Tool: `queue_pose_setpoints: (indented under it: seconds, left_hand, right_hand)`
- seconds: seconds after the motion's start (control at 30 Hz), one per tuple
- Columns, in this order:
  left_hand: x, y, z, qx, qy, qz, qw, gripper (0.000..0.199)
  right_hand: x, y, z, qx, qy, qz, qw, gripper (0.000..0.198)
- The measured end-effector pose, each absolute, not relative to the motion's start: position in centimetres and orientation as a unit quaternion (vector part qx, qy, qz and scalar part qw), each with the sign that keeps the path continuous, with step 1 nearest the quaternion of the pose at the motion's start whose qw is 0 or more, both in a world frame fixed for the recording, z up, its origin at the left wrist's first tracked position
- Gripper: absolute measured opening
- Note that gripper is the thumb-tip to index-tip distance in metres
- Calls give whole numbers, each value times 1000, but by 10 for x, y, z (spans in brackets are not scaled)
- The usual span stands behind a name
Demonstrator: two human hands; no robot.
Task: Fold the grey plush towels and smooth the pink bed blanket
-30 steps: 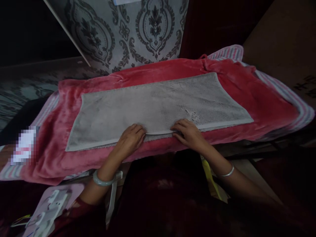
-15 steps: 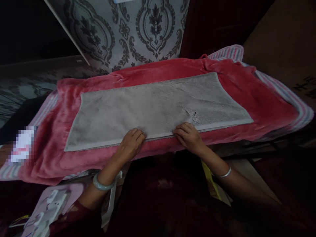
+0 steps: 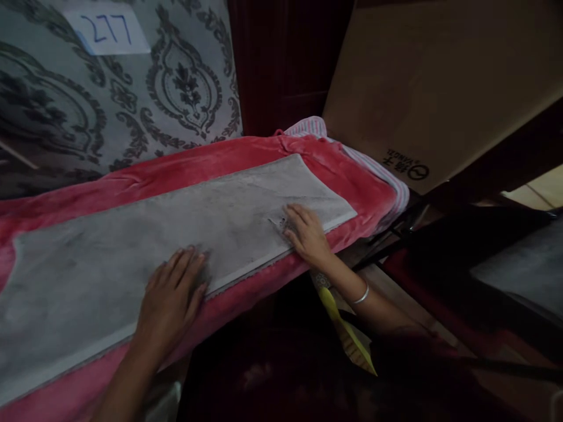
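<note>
A long grey cloth (image 3: 145,252) with a pale hem lies spread over a red plush blanket (image 3: 237,155). Flat on its near part rests my left hand (image 3: 173,287), fingers stretched out and a little blurred. Farther right, my right hand (image 3: 308,234) lies on the cloth close to its near edge, fingers extended. Just beside those fingertips is a rough, dark-and-white patch (image 3: 278,221) in the fabric. Neither hand grips the cloth.
A striped pad (image 3: 398,190) shows under the blanket's right end. Behind stand a patterned wall (image 3: 185,88) with a paper marked 277 (image 3: 109,29) and a large cardboard box (image 3: 440,82). A dark chair-like shape with a grey top (image 3: 523,269) is at right.
My view has swung to the right. Both hands have left the near hem, opened and moved onto the cloth's surface, the right one beside the rough patch.
</note>
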State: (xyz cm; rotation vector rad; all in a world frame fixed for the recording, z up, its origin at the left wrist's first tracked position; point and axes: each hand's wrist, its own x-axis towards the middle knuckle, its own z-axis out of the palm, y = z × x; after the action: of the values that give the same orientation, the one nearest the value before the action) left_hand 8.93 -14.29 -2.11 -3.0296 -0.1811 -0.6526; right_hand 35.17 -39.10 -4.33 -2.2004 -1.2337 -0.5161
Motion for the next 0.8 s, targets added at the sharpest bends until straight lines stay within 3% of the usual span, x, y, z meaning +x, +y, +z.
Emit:
queue_pose_setpoints:
  seconds: [0.1, 0.23, 0.53, 0.8]
  left_hand:
    - [96, -147, -30, -984, -107, -142, 31, 60]
    - [95, -150, -40, -985, -131, -109, 39, 60]
    - [92, -145, -44, -982, -112, -148, 35, 56]
    - [88, -150, -49, -982, -137, -129, 32, 55]
  right_hand:
    - [386, -413, -50, -891, -387, -145, 187, 68]
    - [413, -438, -66, -919, -367, -86, 113, 66]
    - [428, -434, -62, -897, -378, -171, 154, 56]
    - [442, -439, -78, -904, -380, -163, 112, 55]
